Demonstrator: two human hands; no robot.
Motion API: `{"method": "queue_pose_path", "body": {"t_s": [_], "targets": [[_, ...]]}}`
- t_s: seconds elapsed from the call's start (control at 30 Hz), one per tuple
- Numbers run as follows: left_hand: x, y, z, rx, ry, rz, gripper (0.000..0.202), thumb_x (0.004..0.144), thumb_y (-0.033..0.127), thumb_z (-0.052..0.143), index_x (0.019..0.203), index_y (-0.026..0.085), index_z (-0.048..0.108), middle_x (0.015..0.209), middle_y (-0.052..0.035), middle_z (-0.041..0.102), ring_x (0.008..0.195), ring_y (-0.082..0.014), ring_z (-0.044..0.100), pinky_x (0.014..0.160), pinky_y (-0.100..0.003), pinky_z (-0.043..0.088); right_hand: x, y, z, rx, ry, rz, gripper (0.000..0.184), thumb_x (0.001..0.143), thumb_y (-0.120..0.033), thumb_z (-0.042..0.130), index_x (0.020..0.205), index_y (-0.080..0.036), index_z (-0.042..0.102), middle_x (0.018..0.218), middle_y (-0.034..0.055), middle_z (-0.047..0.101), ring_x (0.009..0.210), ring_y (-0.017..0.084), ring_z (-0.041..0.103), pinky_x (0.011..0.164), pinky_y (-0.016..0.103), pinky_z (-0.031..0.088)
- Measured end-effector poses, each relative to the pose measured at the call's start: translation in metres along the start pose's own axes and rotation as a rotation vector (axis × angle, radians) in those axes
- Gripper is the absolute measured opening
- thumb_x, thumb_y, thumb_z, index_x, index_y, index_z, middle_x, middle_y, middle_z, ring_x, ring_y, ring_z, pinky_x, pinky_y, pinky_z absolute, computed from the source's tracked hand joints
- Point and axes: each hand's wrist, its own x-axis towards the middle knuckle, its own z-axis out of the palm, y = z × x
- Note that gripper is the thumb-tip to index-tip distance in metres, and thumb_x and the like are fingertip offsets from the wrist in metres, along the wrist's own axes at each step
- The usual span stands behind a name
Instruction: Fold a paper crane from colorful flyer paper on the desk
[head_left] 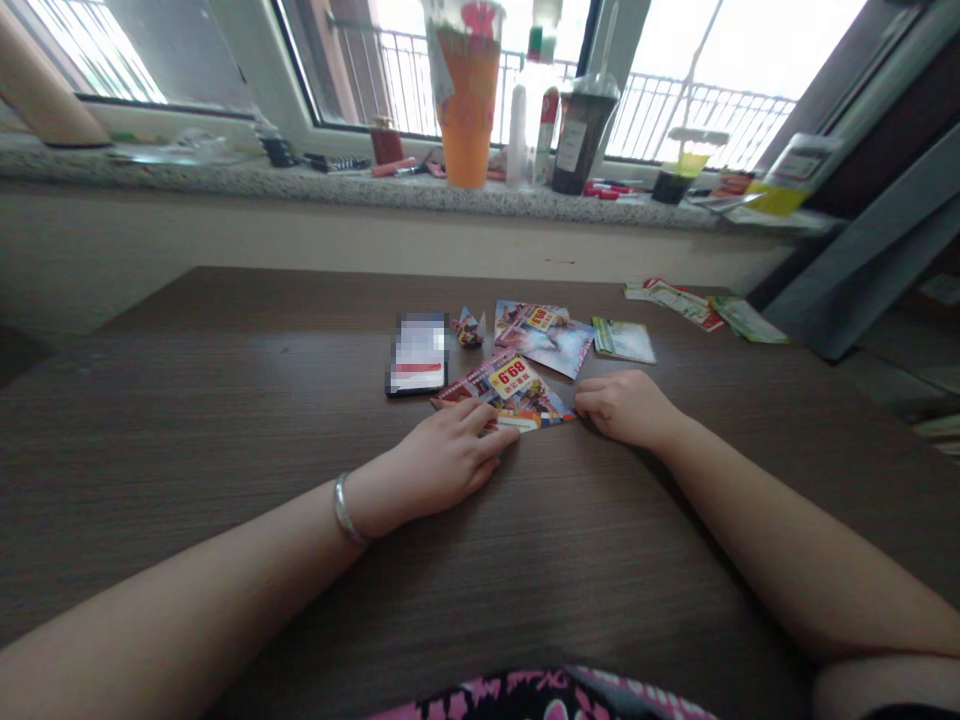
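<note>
A colourful printed paper (517,385), folded to a triangle with a yellow price patch, lies flat on the brown table. My left hand (450,450), with a silver bangle at the wrist, rests on its left part, fingers stretched out. At the paper's right corner, my right hand (622,408) is closed, thumb and fingers pinched on the tip. Just behind lie more printed paper sheets (551,340), overlapping. A small folded paper piece (468,328) stands to their left. Beside it is a phone (418,355) with its screen lit and blurred out.
Green-and-white packets (624,341) and several colourful slips (686,303) lie toward the table's back right. On the stone windowsill (337,185) behind the table stand an orange drink cup (470,110), a dark lidded cup (581,135), bottles and small items.
</note>
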Motion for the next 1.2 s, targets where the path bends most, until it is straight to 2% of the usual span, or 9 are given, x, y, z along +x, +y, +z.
{"method": "queue_pose_path", "body": {"t_s": [0.1,0.17,0.3,0.4,0.47,0.63,0.87,1.2], "targets": [[0.000,0.000,-0.001,0.006,-0.007,0.001,0.032,0.097,0.027,0.040,0.126,0.020,0.052,0.113,-0.0113,0.056,0.105,-0.0248,0.054,0.092,-0.041,0.046,-0.001,-0.005,0.005,0.050,0.091,0.092,0.023,0.079,-0.010,0.046,0.069,-0.019,0.066,0.073,0.0022,0.066,0.065,0.013,0.055,0.058,0.025,0.032],[0.000,0.000,-0.002,0.013,-0.021,0.001,0.032,0.098,0.028,0.038,0.126,0.020,0.052,0.113,-0.0116,0.055,0.106,-0.0251,0.053,0.093,-0.041,0.045,0.001,-0.010,0.007,0.118,0.126,0.094,0.024,0.082,-0.011,0.046,0.076,-0.019,0.068,0.079,0.0030,0.068,0.072,0.015,0.059,0.065,0.025,0.038],[0.000,0.000,-0.004,0.027,-0.037,0.001,0.034,0.098,0.029,0.037,0.127,0.019,0.051,0.111,-0.0118,0.055,0.103,-0.0251,0.053,0.092,-0.041,0.045,0.006,-0.021,0.007,0.210,0.145,-0.035,0.028,0.086,-0.013,0.047,0.099,-0.022,0.071,0.097,0.0040,0.070,0.088,0.017,0.061,0.079,0.029,0.045],[0.001,0.000,-0.005,0.025,-0.034,0.002,0.035,0.097,0.028,0.038,0.129,0.020,0.050,0.111,-0.0116,0.055,0.104,-0.0259,0.052,0.094,-0.044,0.044,0.009,-0.027,0.006,0.224,0.117,-0.151,0.031,0.089,-0.015,0.046,0.108,-0.024,0.069,0.104,0.0040,0.070,0.091,0.018,0.060,0.082,0.031,0.047],[0.002,-0.001,-0.005,0.017,-0.031,-0.002,0.037,0.096,0.027,0.040,0.131,0.021,0.049,0.111,-0.0113,0.055,0.105,-0.0262,0.051,0.096,-0.045,0.043,0.011,-0.030,0.004,0.213,0.110,-0.179,0.031,0.090,-0.017,0.046,0.111,-0.024,0.069,0.105,0.0045,0.069,0.090,0.018,0.059,0.081,0.032,0.047],[0.005,-0.001,-0.004,0.009,-0.018,-0.005,0.039,0.094,0.027,0.042,0.132,0.023,0.049,0.112,-0.0115,0.054,0.105,-0.0266,0.051,0.096,-0.045,0.043,0.012,-0.035,0.002,0.189,0.081,-0.156,0.030,0.090,-0.016,0.047,0.109,-0.022,0.069,0.105,0.0060,0.068,0.092,0.019,0.059,0.082,0.032,0.047],[0.004,-0.002,-0.005,0.039,0.008,0.017,0.030,0.094,0.028,0.044,0.120,0.020,0.057,0.109,-0.0113,0.054,0.103,-0.0263,0.051,0.094,-0.044,0.044,0.013,-0.035,0.002,0.186,0.084,-0.153,0.026,0.089,-0.017,0.049,0.104,-0.023,0.070,0.103,0.0055,0.067,0.089,0.019,0.059,0.080,0.032,0.048],[0.003,-0.007,-0.015,0.031,-0.038,0.071,0.024,0.095,0.024,0.044,0.113,0.019,0.059,0.111,-0.0111,0.057,0.106,-0.0253,0.055,0.095,-0.042,0.047,0.013,-0.036,-0.001,0.198,0.111,-0.158,0.025,0.090,-0.017,0.049,0.101,-0.023,0.070,0.104,0.0055,0.068,0.090,0.019,0.060,0.080,0.032,0.049]]}}
